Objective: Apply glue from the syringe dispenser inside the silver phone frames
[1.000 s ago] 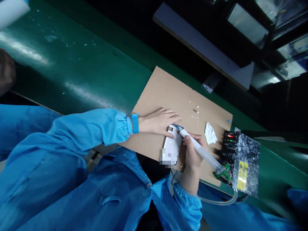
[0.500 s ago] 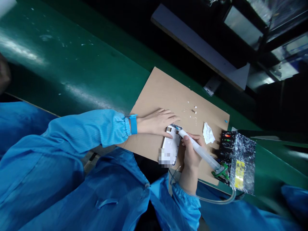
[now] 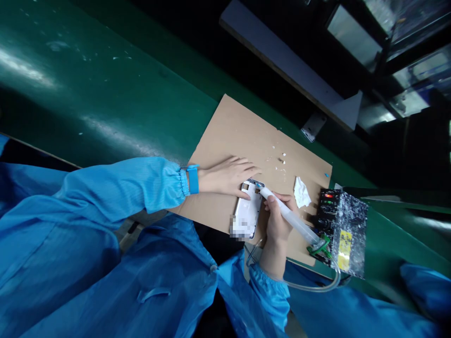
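My left hand (image 3: 229,177) lies with its fingers stretched out at the upper left of a phone housing (image 3: 249,211); its thumb rests on the housing's left edge. The housing is a pale, flat shell with cutouts near its upper end. Gripped in my right hand (image 3: 280,218) is a translucent dispensing syringe (image 3: 291,217), slanted, with its blue tip at the housing's upper edge. A green cap (image 3: 319,246) closes the syringe's rear end, where a clear hose (image 3: 336,279) joins it. Whether the tip touches the housing, I cannot tell.
Beneath the housing is a cardboard sheet (image 3: 225,126) on a green table (image 3: 148,94). White crumbs and a crumpled white tissue (image 3: 301,192) lie on it. A stained black control box (image 3: 343,230) stands at right. Another phone part (image 3: 313,126) lies near a raised shelf (image 3: 282,61).
The whole view has shifted slightly, so things appear a little further left and up. Both hands keep about the same pose, with the syringe tip still at the housing's upper edge.
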`<state>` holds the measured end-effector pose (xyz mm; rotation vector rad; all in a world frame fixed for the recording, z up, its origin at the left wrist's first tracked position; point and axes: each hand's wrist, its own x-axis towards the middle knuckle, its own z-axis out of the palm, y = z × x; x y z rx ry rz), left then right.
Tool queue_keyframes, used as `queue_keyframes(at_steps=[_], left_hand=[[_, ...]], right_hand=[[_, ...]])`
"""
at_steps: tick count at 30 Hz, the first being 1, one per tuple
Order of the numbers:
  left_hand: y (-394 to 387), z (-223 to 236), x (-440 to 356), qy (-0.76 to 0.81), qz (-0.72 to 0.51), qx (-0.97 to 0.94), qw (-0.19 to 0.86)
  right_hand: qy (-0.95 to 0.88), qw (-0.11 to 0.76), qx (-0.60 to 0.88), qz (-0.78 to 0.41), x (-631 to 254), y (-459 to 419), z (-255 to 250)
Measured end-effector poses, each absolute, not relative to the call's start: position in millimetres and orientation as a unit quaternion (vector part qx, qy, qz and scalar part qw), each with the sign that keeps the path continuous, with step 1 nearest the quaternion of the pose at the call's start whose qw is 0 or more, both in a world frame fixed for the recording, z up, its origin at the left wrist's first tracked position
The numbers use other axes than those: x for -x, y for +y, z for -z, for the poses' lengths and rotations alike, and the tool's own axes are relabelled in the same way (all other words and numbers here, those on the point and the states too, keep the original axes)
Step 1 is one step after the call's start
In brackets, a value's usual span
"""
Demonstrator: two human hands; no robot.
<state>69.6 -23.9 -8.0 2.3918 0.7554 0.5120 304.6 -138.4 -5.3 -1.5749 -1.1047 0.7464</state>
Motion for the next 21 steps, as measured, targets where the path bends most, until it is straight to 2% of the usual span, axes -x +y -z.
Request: queue_keyframes(at_steps=[21], left_hand=[[-23.4,9.5,-68.9,0.279,-0.194,-0.897,0.283]], right_hand=[[-0.459,0.512,0.659,-0.303,-302.8,-137.2,1.7]])
